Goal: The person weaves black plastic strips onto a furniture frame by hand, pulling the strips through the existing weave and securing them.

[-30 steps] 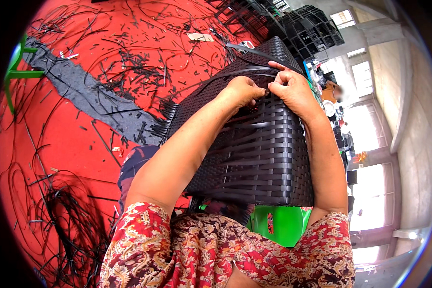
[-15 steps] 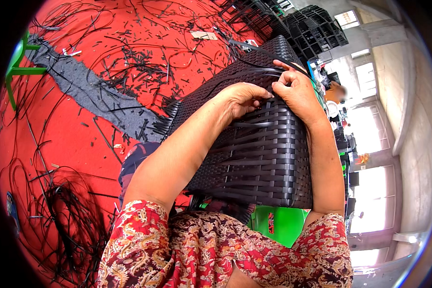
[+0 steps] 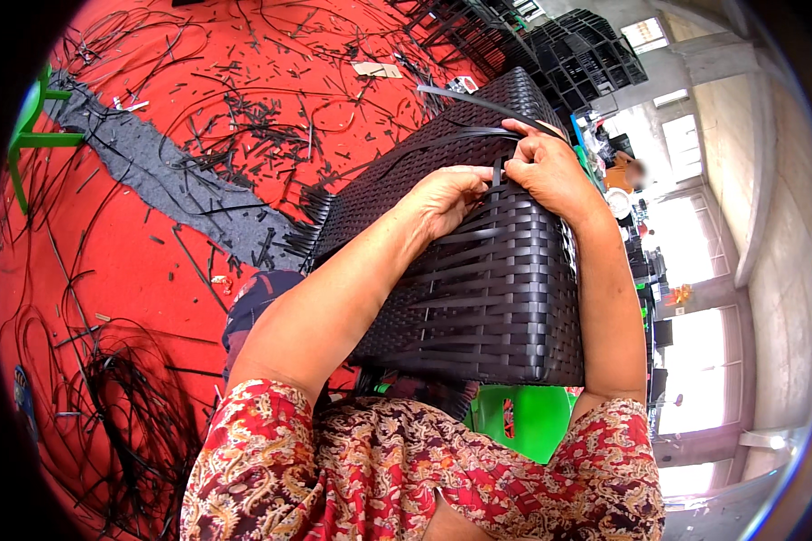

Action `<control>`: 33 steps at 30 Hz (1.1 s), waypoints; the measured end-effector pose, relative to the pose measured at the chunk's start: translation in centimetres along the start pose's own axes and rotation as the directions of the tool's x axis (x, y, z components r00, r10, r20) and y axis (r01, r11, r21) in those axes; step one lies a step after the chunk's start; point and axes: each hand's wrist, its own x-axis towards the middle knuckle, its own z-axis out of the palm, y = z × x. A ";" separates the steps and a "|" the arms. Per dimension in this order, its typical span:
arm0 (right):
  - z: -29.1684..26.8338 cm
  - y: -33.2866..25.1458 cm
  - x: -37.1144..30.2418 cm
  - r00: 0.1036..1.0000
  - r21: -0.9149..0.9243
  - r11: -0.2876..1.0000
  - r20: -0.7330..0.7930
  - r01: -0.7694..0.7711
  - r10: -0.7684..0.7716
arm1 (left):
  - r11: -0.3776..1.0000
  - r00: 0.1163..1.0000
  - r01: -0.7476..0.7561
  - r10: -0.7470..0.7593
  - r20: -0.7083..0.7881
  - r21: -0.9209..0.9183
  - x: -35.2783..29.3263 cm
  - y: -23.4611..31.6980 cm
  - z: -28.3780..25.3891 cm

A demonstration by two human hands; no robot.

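Observation:
A dark woven furniture piece [image 3: 514, 279] of flat plastic strips leans in front of me, its rounded edge toward my right. On its upper part my left hand [image 3: 451, 197] is closed, thumb and fingertips pinched at a short strip end [image 3: 498, 171] that sticks up from the weave. Right beside it, my right hand [image 3: 552, 171] has its fingers curled in a pinch on a black plastic strip. A long loose strip [image 3: 483, 101] runs from behind this hand toward the upper left. Other loose strips [image 3: 469, 134] lie across the weave below it. My fingers partly hide the crossing point.
Cut strip pieces [image 3: 253, 131] litter the red floor covering [image 3: 135, 270], crossed by a grey cloth runner [image 3: 207, 212]. A tangled strip heap [image 3: 126, 433] lies lower left. Green chairs [image 3: 45, 140] [image 3: 537, 424] stand left and beneath the work. Black frames [image 3: 586, 59] are stacked far off; a person [image 3: 624, 173] is beyond.
My left hand has shifted slightly left and its fingers have straightened. A short strip end now shows upright between my hands. My right hand stays nearly in place.

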 end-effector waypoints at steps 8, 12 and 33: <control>-0.2 0.5 0.1 0.996 -0.081 0.994 0.060 0.072 -0.067 | 0.999 0.998 0.028 -0.027 0.060 -0.027 0.9 -0.4 -1.7; -0.2 0.3 0.2 0.992 -0.132 0.986 0.089 0.098 -0.087 | 0.999 0.999 0.041 -0.042 0.025 0.035 0.8 -0.2 -1.8; -10.2 5.3 -14.3 0.945 0.577 0.812 -0.306 0.087 0.116 | 0.930 0.962 0.131 -0.037 -0.270 0.342 -2.9 2.6 -9.7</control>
